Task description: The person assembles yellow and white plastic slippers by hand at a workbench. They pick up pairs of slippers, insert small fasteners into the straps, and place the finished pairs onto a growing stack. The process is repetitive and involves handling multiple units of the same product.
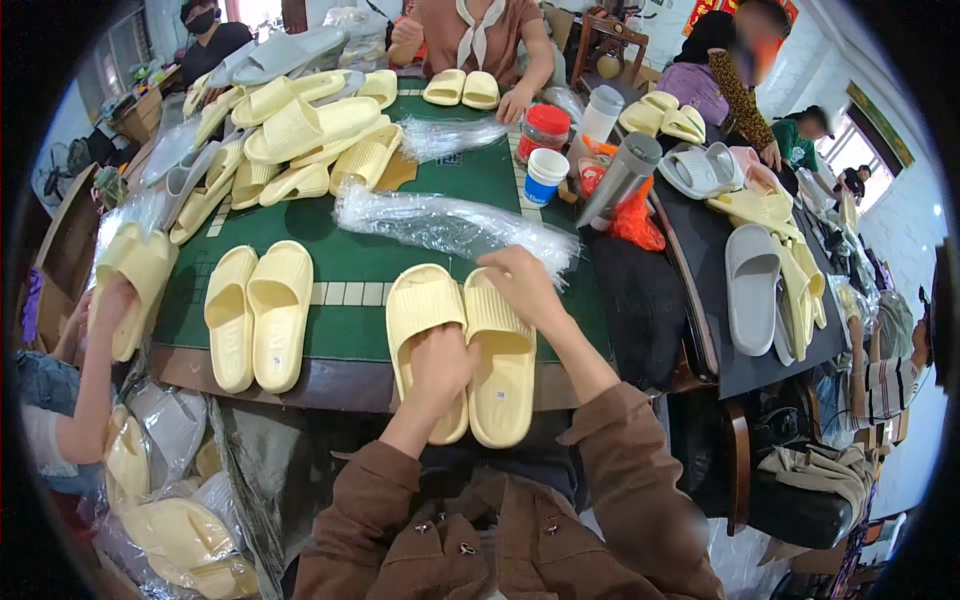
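Note:
Two pale yellow slide sandals lie side by side at the near edge of the green table (pixel 350 250). My left hand (pixel 440 365) rests on the heel part of the left sandal (pixel 420 310), fingers curled on it. My right hand (pixel 520 285) presses on the ribbed strap of the right sandal (pixel 503 380), close to a stack of clear plastic bags (pixel 450 225). Brown sleeves cover both my forearms.
Another yellow pair (pixel 258 315) lies to the left, and a heap of yellow and grey sandals (pixel 290 130) fills the far left. Cups, a red-lidded jar (pixel 545 130) and a grey flask (pixel 620 180) stand mid-right. Grey sandals (pixel 752 285) lie on a dark table at right. Several people sit around.

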The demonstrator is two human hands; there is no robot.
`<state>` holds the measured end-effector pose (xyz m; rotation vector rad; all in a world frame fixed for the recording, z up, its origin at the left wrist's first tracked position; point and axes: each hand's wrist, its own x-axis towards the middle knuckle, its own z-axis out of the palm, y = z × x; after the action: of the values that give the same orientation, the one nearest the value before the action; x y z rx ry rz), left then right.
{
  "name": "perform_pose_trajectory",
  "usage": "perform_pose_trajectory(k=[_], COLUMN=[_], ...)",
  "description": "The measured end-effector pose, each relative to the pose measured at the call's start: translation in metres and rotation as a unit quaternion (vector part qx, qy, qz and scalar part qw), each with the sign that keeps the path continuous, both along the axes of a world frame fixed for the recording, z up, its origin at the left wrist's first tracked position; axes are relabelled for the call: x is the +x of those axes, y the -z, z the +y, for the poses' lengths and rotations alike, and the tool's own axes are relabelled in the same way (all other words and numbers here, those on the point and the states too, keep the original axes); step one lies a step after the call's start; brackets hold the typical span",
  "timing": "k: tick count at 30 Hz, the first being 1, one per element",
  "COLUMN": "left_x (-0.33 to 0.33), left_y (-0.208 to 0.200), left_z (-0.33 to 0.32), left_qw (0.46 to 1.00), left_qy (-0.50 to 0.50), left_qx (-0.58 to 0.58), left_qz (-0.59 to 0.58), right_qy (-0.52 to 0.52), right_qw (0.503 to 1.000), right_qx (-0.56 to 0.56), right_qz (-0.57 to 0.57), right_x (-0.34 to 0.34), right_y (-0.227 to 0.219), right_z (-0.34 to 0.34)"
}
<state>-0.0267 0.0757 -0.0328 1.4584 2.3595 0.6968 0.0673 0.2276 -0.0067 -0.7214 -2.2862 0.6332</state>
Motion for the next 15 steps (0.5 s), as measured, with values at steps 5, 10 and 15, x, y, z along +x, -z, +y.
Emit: perform_pose_trajectory(k=[5,10,15], left_x=[-0.001,0.002,0.000], left_y=[-0.002,-0.004,-0.003], left_z=[0.000,0.000,-0.002], left_qw=[1.000,1.000,1.000], left_qy=[-0.007,-0.008,-0.010], left_qx=[-0.020,0.002,-0.005], left_qz=[-0.021,-0.011,-0.010], right_qy=[-0.045,-0.024,-0.011], right_qw=[0.991,0.993,0.979], right_qx=[-0.062,-0.104,-0.203], right_qz=[-0.111,-0.051,-0.006], right_x=[-0.023,-0.019,-0.025], right_y=[0.015,0.022,0.002], right_z=[0.019,0.014,-0.003])
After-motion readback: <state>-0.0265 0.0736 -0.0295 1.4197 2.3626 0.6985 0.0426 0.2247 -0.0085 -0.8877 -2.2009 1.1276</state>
